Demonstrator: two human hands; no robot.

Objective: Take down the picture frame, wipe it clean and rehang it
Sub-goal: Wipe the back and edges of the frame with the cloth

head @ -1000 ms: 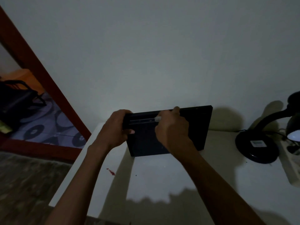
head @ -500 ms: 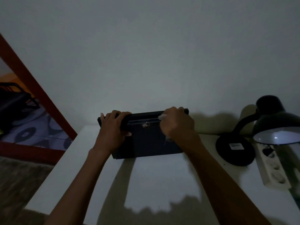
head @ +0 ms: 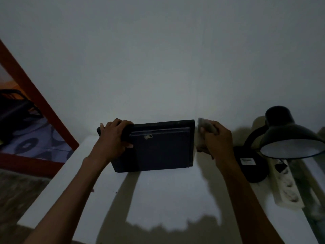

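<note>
On the white table (head: 158,196), left hand (head: 112,140) grips the picture frame (head: 158,148); right hand (head: 218,138), just beside, clutches a cloth (head: 202,127).

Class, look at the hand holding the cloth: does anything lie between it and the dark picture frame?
Nothing visible does. The right hand, gripping a pale crumpled cloth, sits just beside the right edge of the dark rectangular picture frame, which the left hand holds upright on the white table.

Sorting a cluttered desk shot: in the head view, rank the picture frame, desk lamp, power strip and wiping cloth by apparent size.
1. picture frame and desk lamp: look alike, so unranked
2. power strip
3. wiping cloth, partly hidden in the right hand
</note>
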